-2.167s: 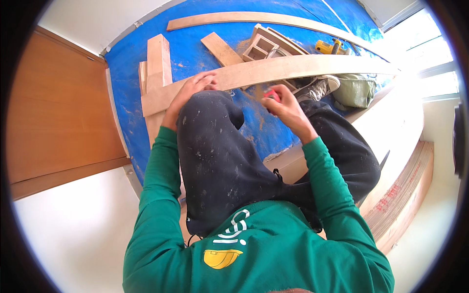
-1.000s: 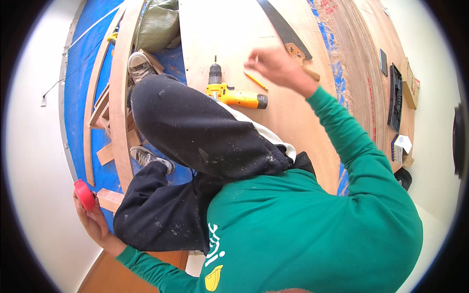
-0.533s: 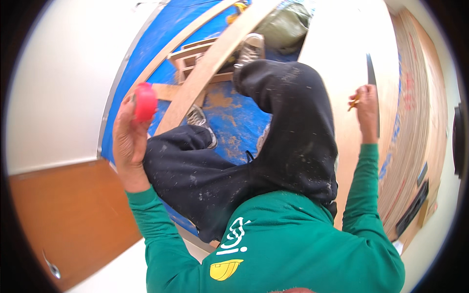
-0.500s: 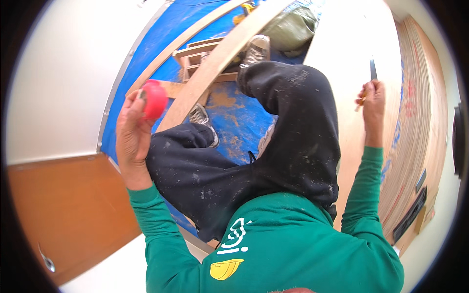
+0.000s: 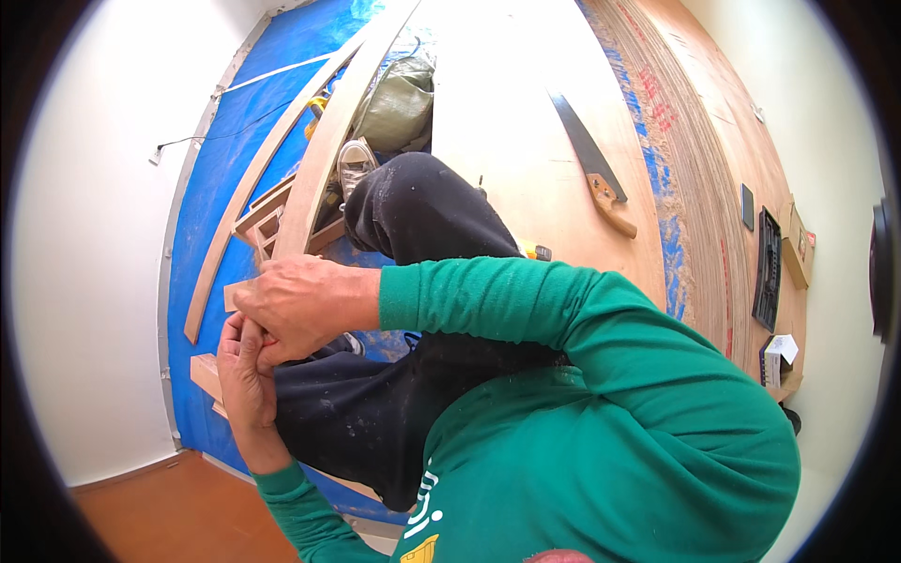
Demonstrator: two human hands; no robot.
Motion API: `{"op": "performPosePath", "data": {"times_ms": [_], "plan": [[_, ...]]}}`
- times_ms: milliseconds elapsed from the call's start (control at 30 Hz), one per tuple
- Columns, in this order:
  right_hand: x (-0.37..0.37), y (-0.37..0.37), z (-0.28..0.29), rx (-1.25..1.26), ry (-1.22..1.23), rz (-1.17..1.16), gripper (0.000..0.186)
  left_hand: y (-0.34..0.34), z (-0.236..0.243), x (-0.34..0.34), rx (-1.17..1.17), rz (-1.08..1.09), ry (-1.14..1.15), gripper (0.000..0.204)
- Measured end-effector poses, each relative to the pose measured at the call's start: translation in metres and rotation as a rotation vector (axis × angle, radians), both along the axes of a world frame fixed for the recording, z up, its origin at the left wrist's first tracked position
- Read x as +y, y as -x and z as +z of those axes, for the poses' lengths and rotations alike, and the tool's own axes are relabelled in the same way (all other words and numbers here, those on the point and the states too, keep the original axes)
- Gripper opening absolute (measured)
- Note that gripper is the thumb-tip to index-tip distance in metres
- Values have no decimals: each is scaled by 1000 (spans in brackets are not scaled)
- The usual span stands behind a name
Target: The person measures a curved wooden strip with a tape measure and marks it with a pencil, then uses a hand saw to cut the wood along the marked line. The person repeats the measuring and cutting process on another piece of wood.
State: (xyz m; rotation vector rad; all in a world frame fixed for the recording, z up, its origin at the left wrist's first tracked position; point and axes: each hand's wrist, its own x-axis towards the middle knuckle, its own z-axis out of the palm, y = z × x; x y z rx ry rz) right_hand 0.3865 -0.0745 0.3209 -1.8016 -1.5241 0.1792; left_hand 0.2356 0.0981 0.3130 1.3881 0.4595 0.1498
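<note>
A: Where are the hands?

B: Low at the picture's left. The right hand point(image 5: 298, 305) lies curled over the left hand point(image 5: 246, 375), fingers bent inward, the two pressed together above the dark trouser knee point(image 5: 413, 211). Whatever sits between them is hidden; whether either hand grips anything cannot be told.

A: And what lies closest to them?

B: A small wood block point(image 5: 234, 294) pokes out just beyond the right hand's knuckles, touching or nearly touching them. A second block point(image 5: 206, 374) rests on the blue sheet point(image 5: 211, 202) just beside the left hand.

A: The surroundings?

B: The person, in a green sleeve point(image 5: 526, 310), crouches on the floor. A long plank point(image 5: 324, 159) runs away from the hands toward the top, with a thinner strip point(image 5: 239, 220) beside it on the sheet. A shoe point(image 5: 355, 167) sits against the plank, a green bag point(image 5: 396, 103) just past it.

A: Any tools?

B: A handsaw point(image 5: 593, 164) lies on a pale board point(image 5: 507, 141), well apart from the hands. A yellow tool point(image 5: 535, 251) peeks out by the sleeve.
</note>
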Motion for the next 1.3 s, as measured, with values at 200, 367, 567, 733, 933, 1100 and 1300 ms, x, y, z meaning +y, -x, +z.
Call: {"op": "performPosePath", "data": {"times_ms": [200,367,567,733,933,1100,1300], "plan": [[22,15,0,288,136,4,46,26,11,10,69,-11,-33,33],[81,-11,-3,250,193,179,38,68,29,76,29,67,-269,34],[123,-136,-52,-197,506,88,35,252,-29,241,157,793,-249,24],[124,-211,-134,-183,682,84,39,377,-207,316,310,1291,53,17],[161,-230,-180,-283,775,31,41,377,-368,333,617,1272,55,17],[188,-250,-183,-278,839,20,39,344,-392,346,746,1190,-43,27],[204,-279,-209,-286,871,28,38,328,-411,351,745,1148,-143,45]]}}
